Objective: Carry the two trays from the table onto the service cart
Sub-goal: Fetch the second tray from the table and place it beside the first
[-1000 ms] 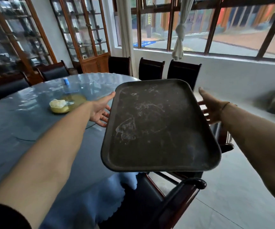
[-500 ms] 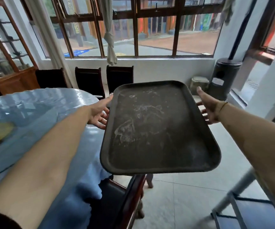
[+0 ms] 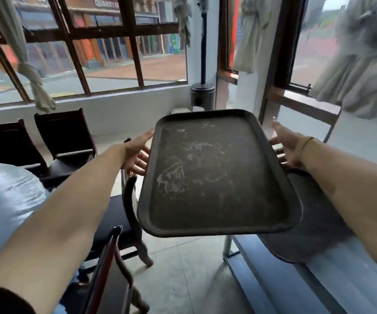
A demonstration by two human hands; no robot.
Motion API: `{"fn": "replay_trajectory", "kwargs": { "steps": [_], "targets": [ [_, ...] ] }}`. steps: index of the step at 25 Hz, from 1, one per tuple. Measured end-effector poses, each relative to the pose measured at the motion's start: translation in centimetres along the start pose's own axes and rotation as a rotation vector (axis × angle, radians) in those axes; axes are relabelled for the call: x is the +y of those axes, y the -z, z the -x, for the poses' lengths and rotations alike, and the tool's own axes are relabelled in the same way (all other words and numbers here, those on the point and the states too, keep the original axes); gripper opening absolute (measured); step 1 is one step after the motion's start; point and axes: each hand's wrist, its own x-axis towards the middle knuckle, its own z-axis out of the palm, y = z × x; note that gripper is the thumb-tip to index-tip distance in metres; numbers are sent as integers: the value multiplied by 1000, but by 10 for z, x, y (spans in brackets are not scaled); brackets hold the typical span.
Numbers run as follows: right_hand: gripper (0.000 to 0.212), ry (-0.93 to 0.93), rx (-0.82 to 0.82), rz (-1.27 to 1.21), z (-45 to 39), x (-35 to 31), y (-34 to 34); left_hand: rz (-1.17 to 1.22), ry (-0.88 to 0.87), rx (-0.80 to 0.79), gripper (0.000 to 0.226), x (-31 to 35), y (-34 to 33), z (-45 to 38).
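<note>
Windows behind, the stiff, light-looking tray [image 3: 217, 177] rides level, left hand [image 3: 137, 155] and right hand [image 3: 288, 146] half-open, gripping its long edges.

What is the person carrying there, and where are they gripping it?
A dark, scuffed tray, held by its two long side edges near the far end: the left hand on the left rim, the right hand on the right rim.
</note>
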Motion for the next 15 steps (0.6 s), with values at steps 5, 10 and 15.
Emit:
{"fn": "replay_trajectory", "kwargs": {
  "steps": [5,10,15],
  "targets": [
    [77,-65,174,-92,49,63,141,-129,-99,-148,87,64,-139,-7],
    [92,-156,332,-161,103,135,261,-235,-158,-330,86,112,-285,-4],
    [93,-240,489,-265,164,216,349,-392,-206,-471,86,146,-422,3]
  ]
}}
